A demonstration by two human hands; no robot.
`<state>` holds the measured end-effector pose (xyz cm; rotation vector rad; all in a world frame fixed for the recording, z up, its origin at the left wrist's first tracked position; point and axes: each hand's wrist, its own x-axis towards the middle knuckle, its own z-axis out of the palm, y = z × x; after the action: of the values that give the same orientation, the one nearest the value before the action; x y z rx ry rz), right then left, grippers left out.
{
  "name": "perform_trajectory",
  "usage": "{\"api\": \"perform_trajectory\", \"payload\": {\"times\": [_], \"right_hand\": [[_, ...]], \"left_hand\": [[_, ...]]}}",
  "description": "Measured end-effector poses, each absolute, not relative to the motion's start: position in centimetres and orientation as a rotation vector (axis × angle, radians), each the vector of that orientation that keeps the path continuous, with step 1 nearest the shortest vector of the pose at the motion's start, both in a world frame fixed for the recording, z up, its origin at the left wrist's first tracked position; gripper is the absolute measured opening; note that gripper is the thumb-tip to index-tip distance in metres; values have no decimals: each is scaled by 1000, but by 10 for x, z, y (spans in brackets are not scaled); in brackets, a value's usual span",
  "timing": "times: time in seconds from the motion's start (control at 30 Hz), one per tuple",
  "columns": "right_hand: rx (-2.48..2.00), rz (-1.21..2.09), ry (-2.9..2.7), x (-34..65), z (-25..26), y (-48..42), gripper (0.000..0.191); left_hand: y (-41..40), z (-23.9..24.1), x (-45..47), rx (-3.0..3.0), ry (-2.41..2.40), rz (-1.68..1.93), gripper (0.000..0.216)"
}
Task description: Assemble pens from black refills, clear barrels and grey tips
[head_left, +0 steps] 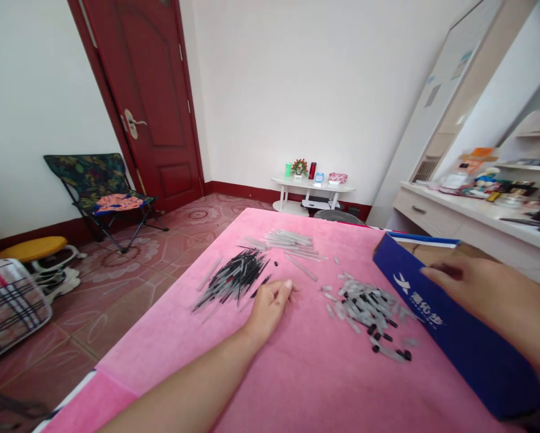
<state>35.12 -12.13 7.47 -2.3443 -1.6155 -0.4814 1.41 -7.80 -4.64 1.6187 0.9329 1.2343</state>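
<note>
My left hand (272, 302) rests on the pink cloth (297, 373), fingers curled loosely, right beside a pile of black pen refills (234, 278); it seems to pinch one thin refill, though I cannot be sure. My right hand (486, 294) is blurred and reaches over the rim of a blue cardboard box (454, 328) at the table's right side; whether it holds anything is hidden. Between the hands lies a heap of clear and black pen caps (369, 308). A bundle of clear pen barrels (290, 242) lies farther back.
A folding chair (101, 192) stands by the red door (150, 102) at left. A yellow stool (33, 249) and a wire basket (8, 304) sit on the tiled floor. A white side table (312, 189) stands at the far wall, a white dresser (472, 219) at right.
</note>
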Motion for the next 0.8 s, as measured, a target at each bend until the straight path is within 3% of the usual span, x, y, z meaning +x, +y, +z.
{"api": "perform_trajectory", "payload": {"times": [0.13, 0.27, 0.4, 0.6, 0.8], "right_hand": [[-2030, -119, -2026, 252, 55, -86, 17], [-1723, -49, -2203, 191, 5, -56, 25], [-1942, -112, -2228, 167, -27, -43, 22], [-1827, -117, -2012, 160, -33, -45, 19], [-1172, 493, -1834, 138, -17, -59, 19]], "left_hand": [[-77, -47, 13, 1629, 946, 1274, 42], [-76, -46, 10, 1590, 963, 1263, 43], [-75, -46, 9, 1584, 966, 1250, 44], [-74, -48, 11, 1534, 958, 1271, 38], [-72, -39, 9, 1206, 970, 1422, 41]]}}
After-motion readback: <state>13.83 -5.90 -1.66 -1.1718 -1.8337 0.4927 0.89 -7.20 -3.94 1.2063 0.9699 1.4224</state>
